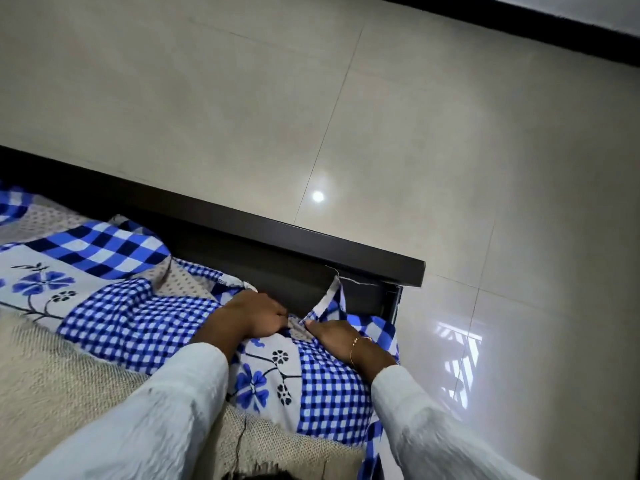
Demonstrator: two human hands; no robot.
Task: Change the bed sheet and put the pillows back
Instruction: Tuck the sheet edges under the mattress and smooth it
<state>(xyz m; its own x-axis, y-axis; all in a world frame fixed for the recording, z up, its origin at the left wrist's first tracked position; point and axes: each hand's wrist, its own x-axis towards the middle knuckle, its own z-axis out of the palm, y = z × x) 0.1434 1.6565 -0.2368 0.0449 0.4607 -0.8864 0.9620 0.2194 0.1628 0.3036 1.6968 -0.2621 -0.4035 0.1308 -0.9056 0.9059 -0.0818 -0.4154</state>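
Both hands work at the corner of the bed, close to the dark wooden bed frame (277,237). Left hand (258,315): fingers curled down into the blue-and-white bed sheet (138,327), bunching a fold of it just beside the frame's inner face. Right hand (334,336): lies flat on the sheet with fingers straight, fingertips pointing toward the left hand, the two nearly touching. A thin gold bracelet (356,346) sits on the right wrist; both arms wear white sleeves (166,410). Sheet is a patchwork print of checks and blue flowers, rumpled, covering only the strip along the frame and the corner; one edge hangs over the bed's side at the lower right. Nearer the person, a beige textured mattress surface (52,375) lies uncovered. Beyond the frame, glossy pale floor tiles (450,150) show a bright round light reflection.
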